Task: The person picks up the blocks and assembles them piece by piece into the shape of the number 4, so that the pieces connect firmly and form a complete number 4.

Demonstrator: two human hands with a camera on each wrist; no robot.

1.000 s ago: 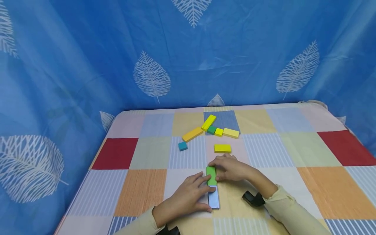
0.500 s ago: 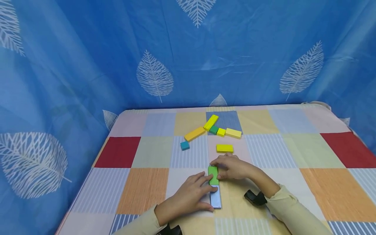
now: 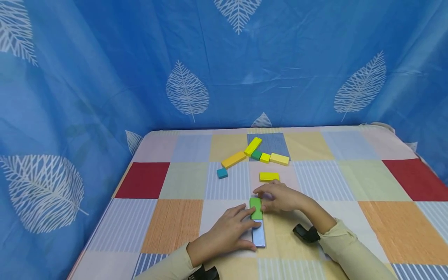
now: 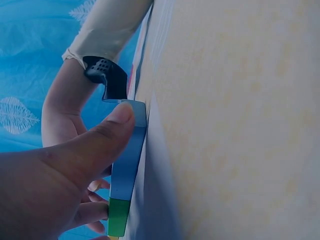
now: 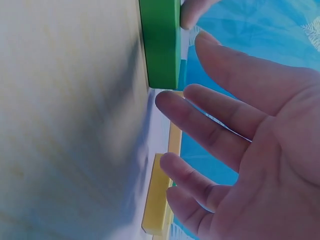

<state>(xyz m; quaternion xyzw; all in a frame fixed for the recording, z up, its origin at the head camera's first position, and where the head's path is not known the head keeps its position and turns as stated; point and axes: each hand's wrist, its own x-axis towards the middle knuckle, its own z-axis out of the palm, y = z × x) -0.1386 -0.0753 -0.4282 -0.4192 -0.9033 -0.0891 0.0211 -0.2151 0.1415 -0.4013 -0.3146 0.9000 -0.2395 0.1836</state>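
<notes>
A green block (image 3: 256, 209) and a light blue block (image 3: 258, 234) lie end to end in a line on the cloth. My left hand (image 3: 224, 231) steadies them from the left. Its thumb (image 4: 122, 114) is at the blue block's near end, one finger lies near the joint, and another touches the green block. My right hand (image 3: 281, 196) hovers just right of the green block's far end, fingers spread and slightly bent. In the right wrist view a gap shows between those fingers and the green block (image 5: 162, 45).
A yellow block (image 3: 269, 177) lies just beyond my right hand. Farther back are an orange block (image 3: 233, 160), a long yellow block (image 3: 253, 146), a dark green cube (image 3: 256, 155), a yellow cube (image 3: 265, 158) and a pale yellow block (image 3: 279, 159). A teal cube (image 3: 222, 173) sits left.
My right hand has let go of the green block and drawn slightly away to the right. The left hand keeps its place on the blocks. The head view has shifted slightly.
</notes>
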